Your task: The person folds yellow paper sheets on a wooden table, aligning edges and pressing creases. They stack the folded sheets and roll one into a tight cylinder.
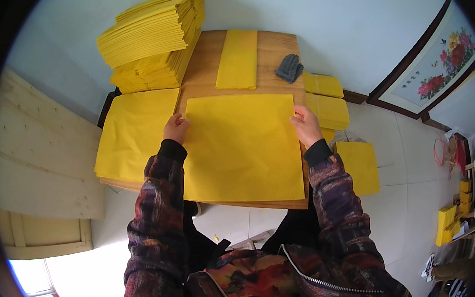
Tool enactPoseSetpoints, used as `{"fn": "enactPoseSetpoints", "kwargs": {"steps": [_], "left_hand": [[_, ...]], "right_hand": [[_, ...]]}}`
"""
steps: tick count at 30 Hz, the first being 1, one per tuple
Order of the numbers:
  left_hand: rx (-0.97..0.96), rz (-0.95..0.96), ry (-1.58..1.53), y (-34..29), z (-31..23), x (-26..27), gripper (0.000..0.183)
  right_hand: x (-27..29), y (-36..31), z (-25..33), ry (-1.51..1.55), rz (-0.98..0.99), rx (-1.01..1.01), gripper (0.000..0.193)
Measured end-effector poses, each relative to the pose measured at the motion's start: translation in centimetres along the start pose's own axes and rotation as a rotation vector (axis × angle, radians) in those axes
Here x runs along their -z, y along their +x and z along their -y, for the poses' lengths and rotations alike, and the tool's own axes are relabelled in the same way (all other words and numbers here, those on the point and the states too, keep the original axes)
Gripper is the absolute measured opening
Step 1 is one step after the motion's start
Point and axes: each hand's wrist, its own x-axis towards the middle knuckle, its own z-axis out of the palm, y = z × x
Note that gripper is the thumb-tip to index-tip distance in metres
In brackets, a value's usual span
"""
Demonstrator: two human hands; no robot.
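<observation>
A large yellow paper sheet (243,153) lies in front of me at the near side of the wooden table. My left hand (176,129) is closed on its left edge near the far corner. At the opposite edge, my right hand (306,125) pinches the sheet at about the same height. Just beyond it rests a long folded yellow sheet (239,59). To the left, beside my left hand, is a flat pile of yellow sheets (136,134). Whether more sheets lie under the one I hold is hidden.
A tall stack of folded yellow sheets (153,35) rises at the table's (274,45) far left. A dark grey knitted item (289,69) sits at the far right corner. Yellow bundles (326,111) stand beyond the right edge. A framed flower picture (437,65) leans at the wall.
</observation>
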Motion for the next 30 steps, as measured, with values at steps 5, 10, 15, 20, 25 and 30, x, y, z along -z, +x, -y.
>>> {"fn": "enactPoseSetpoints", "kwargs": {"steps": [5, 10, 15, 20, 25, 30], "left_hand": [[-0.059, -0.074, 0.047, -0.4, 0.2, -0.5, 0.057], [-0.072, -0.015, 0.038, -0.3, 0.0, -0.5, 0.058], [-0.176, -0.077, -0.013, -1.7, -0.5, -0.5, 0.058], [-0.583, -0.171, 0.325, -10.7, -2.7, 0.4, 0.048], [-0.696, 0.196, 0.538, -22.4, -4.0, -0.3, 0.050], [-0.714, 0.244, 0.687, -24.7, -2.9, -0.7, 0.056]], "right_hand": [[-0.5, 0.2, 0.1, 0.033, -0.007, -0.002, 0.042], [-0.7, 0.4, -0.1, 0.184, -0.001, -0.041, 0.039], [-0.1, -0.6, 0.5, 0.031, -0.042, -0.058, 0.039], [1.7, -6.8, 3.1, -0.144, -0.086, 0.105, 0.036], [1.2, -13.6, 5.4, -0.281, 0.061, 0.331, 0.028], [1.7, -16.4, 6.7, -0.369, 0.063, 0.340, 0.026]]}}
